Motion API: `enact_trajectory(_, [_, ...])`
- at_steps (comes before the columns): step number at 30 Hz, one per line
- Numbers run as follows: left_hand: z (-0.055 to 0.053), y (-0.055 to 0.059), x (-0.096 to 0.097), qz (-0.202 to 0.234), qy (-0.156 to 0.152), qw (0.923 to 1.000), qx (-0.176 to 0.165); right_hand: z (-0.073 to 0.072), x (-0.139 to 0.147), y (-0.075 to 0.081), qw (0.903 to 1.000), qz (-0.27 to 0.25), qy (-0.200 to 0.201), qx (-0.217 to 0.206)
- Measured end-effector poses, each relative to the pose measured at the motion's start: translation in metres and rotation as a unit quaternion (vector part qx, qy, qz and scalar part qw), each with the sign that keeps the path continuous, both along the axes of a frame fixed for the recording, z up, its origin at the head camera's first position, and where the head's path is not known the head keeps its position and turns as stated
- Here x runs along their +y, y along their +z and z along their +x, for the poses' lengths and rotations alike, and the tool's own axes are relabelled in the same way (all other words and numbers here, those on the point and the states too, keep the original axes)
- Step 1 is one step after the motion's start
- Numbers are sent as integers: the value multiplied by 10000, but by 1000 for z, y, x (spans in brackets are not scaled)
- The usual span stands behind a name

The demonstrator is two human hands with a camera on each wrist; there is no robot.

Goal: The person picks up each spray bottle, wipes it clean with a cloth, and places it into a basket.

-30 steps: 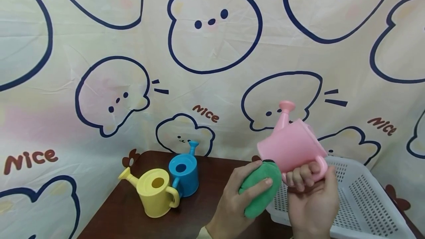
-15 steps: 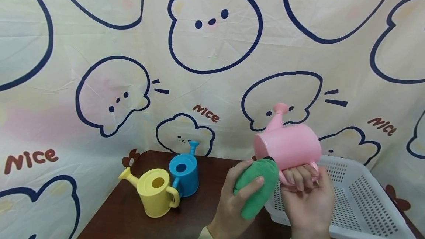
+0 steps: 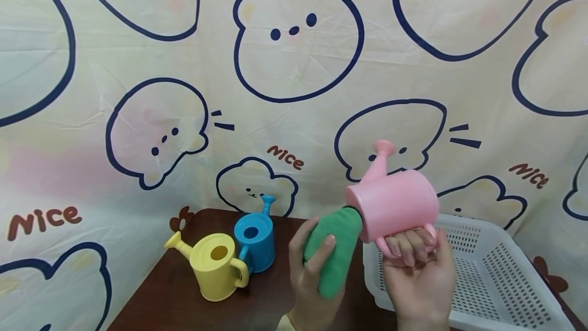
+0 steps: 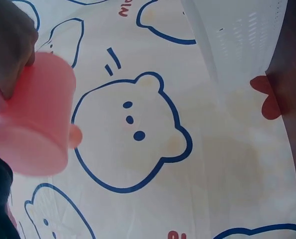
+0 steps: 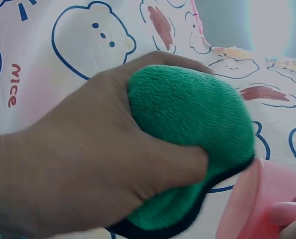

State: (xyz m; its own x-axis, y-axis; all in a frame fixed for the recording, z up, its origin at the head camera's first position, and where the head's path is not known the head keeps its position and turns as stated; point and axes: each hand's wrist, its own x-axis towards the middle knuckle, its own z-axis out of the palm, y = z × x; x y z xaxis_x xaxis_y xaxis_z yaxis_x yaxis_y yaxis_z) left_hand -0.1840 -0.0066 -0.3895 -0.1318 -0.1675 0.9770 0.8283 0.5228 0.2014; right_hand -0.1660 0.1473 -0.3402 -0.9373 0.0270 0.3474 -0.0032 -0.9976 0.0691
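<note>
In the head view my left hand point(image 3: 307, 285) grips a fuzzy green cloth pad point(image 3: 341, 254) with a black edge. Its far end meets or overlaps the base of a pink toy watering can point(image 3: 397, 201); contact is hard to confirm. Fingers of my right hand point(image 3: 415, 285) curl through the can's handle, palm facing up, and the can lies on its side in the air, spout upward. The right wrist view shows the green pad point(image 5: 188, 107) up close, my left thumb pressed across it. In the left wrist view the pink can point(image 4: 36, 119) appears blurred.
A yellow watering can point(image 3: 209, 275) and a blue watering can point(image 3: 262, 246) stand upright on the dark brown table point(image 3: 161, 295) at left. Below and behind my right hand sits a white perforated basket point(image 3: 510, 254). A cartoon-printed cloth point(image 3: 294, 126) hangs behind the table.
Both hands have shifted slightly left. The pink can has rolled so its side faces me, and the green pad has swung more upright, its tip now at the can's base.
</note>
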Motion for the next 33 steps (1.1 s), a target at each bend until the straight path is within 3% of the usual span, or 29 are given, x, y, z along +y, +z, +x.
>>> enact_trajectory(3, [2, 1, 0, 114, 107, 9995, -272, 1, 2, 1, 9997, -68, -224, -55])
enact_trajectory(6, [4, 1, 1, -40, 18, 9987, -513, 2, 1, 1, 9991, 10, -420, 56])
enact_trajectory(13, [2, -1, 5, -414, -331, 9983, -233, 2, -8, 1, 9945, 453, -576, 742])
enact_trajectory(19, [2, -2, 5, -353, -290, 9988, -193, 3, -7, 5, 9867, 1164, -956, 616])
enact_trajectory(25, [1, 3, 1, -112, 68, 9994, -325, 4, -5, 6, 9856, 1466, -735, 409])
enact_trajectory(33, [2, 6, -5, 95, 102, 9973, -718, 5, -7, 8, 9836, 1663, -690, 145])
